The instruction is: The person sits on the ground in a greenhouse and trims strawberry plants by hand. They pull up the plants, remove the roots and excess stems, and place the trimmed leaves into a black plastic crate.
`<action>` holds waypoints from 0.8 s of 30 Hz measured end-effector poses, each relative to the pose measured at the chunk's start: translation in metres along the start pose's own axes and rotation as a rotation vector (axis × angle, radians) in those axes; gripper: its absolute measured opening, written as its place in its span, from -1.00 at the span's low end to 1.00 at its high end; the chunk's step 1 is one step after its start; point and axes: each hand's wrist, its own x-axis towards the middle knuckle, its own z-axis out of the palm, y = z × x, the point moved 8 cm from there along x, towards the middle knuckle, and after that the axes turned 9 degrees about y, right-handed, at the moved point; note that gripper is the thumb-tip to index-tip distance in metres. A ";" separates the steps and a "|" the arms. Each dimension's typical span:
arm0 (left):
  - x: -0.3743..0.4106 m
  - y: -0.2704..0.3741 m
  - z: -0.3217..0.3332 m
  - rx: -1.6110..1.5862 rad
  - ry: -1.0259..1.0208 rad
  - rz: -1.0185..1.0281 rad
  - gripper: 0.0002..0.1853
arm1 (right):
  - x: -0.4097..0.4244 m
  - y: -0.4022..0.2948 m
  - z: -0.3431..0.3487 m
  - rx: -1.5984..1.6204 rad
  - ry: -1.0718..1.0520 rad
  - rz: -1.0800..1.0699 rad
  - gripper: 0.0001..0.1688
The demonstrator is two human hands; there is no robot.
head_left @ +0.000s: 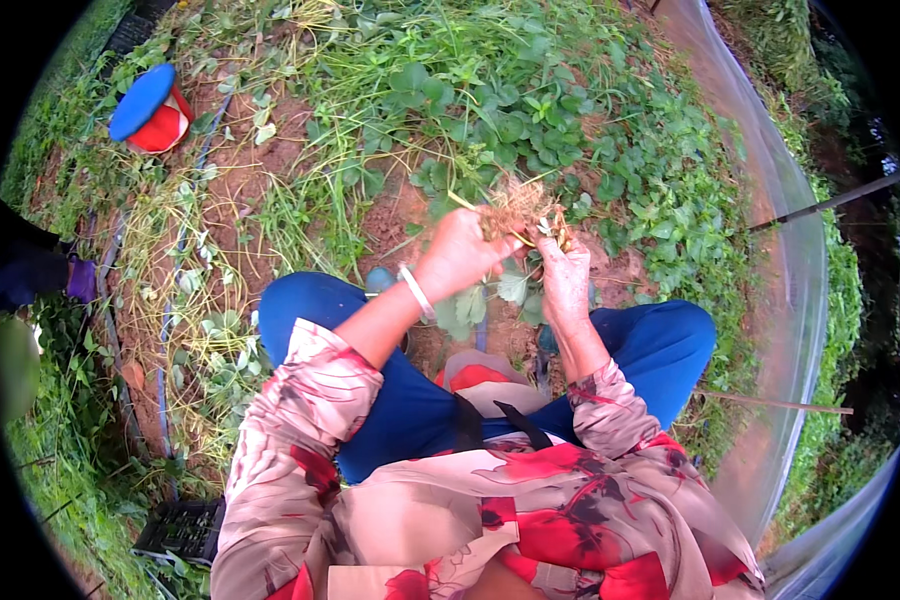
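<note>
My left hand [469,251], with a white bangle at the wrist, grips a bare-root plant [520,201] by its fibrous brown root end. Thumb and fingers of my right hand [565,266] pinch the same plant at its crown, where short yellowish stalks show. The two hands nearly touch, in front of my knees. Green lobed leaves [469,306] hang below the hands; whether they belong to the held plant, I cannot tell. Leafy low plants [525,112] grow from the soil just beyond.
A blue-topped red stool [144,106] lies tilted at upper left. Pulled, wilting plants [217,330] and a blue drip line [166,322] run along the left. A black crate [181,529] sits lower left. Plastic sheeting [791,300] with poles borders the right. Another person's dark sleeve [26,274] shows far left.
</note>
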 end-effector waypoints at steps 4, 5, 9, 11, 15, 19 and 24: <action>-0.009 0.015 -0.004 0.140 0.118 0.232 -0.81 | -0.017 0.003 0.015 0.121 -0.070 0.186 -0.80; -0.011 0.018 -0.006 0.149 0.123 0.190 -0.82 | -0.021 0.000 0.020 0.121 -0.135 0.209 -0.78; -0.009 0.006 -0.027 0.018 0.167 -0.034 -0.88 | -0.033 -0.006 0.027 0.184 -0.296 0.235 -0.72; -0.011 0.000 -0.032 -0.209 0.129 -0.179 -0.79 | -0.031 -0.010 0.023 0.239 -0.287 0.247 -0.72; -0.015 0.003 -0.038 -0.442 0.059 -0.293 -0.81 | 0.002 -0.031 -0.024 0.230 -0.084 0.139 -0.77; -0.020 0.000 -0.034 -0.414 0.048 -0.344 -0.82 | 0.000 -0.051 0.003 0.184 -0.156 0.047 -0.77; -0.014 0.000 -0.025 -0.272 0.079 -0.311 -0.76 | -0.003 -0.013 0.049 0.010 -0.387 0.043 -0.70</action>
